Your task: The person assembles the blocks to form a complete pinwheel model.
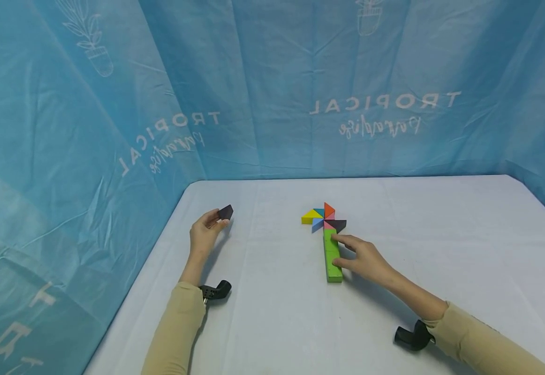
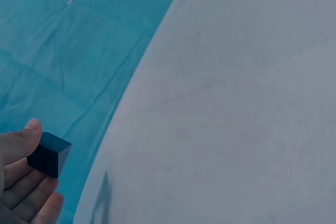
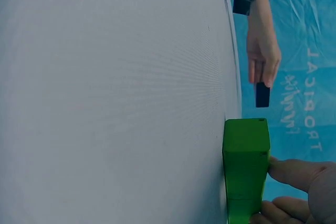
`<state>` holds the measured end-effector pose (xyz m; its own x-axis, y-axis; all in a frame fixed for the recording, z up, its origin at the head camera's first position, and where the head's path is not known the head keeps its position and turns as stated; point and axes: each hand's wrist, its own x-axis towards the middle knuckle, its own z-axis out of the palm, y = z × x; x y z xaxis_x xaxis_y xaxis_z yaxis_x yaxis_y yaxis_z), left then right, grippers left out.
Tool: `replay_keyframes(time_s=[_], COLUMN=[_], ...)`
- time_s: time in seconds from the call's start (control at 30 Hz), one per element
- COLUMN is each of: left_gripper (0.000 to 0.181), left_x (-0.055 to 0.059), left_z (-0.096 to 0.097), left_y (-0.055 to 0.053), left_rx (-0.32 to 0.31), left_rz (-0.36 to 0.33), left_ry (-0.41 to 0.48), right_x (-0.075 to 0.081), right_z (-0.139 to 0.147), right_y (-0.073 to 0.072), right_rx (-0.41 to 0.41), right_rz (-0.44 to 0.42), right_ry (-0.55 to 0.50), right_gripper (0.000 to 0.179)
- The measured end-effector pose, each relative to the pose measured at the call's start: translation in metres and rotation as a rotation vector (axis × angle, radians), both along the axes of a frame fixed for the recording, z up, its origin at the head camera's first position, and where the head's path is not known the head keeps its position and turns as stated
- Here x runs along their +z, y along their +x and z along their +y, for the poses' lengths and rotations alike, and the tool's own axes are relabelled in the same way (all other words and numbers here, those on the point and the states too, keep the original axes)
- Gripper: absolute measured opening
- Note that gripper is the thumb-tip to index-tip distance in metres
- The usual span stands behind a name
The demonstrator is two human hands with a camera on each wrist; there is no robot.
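Note:
My left hand [image 1: 204, 235] is raised at the left side of the table, pinching a dark wedge-shaped block [image 1: 225, 212] between thumb and fingers. In the left wrist view the same block [image 2: 50, 155] juts from the fingertips. My right hand [image 1: 366, 260] touches a row of green blocks [image 1: 332, 265], thumb near the close end and fingers farther along. The right wrist view shows the green row [image 3: 245, 156] with thumb and fingertips against one side. Beyond its far end, small triangular blocks form a pinwheel, among them a yellow block [image 1: 310, 217], an orange block [image 1: 329, 209] and a black block [image 1: 337, 224].
A white cloth covers the table [image 1: 272, 323]. Blue printed curtain [image 1: 272, 104] hangs behind it and along the left side. Black wrist devices sit on both arms, the left device [image 1: 216, 290] and the right device [image 1: 413, 336].

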<state>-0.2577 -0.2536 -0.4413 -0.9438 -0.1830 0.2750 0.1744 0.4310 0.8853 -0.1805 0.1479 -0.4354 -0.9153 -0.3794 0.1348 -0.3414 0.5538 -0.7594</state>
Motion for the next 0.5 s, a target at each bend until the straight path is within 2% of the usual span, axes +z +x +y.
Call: replay_keyframes(time_s=[0.23, 0.5], left_gripper=[0.053, 0.052], left_x=[0.018, 0.031], left_z=[0.011, 0.026], left_y=[0.005, 0.007], left_rx=[0.021, 0.013], left_rz=[0.022, 0.061], left_ry=[0.035, 0.056], right_x=[0.0, 0.0], right_z=[0.0, 0.0], right_y=[0.0, 0.0], right_rx=[-0.009, -0.008], right_rz=[0.006, -0.003], right_ry=[0.012, 0.014], right_gripper=[0.063, 0.063])
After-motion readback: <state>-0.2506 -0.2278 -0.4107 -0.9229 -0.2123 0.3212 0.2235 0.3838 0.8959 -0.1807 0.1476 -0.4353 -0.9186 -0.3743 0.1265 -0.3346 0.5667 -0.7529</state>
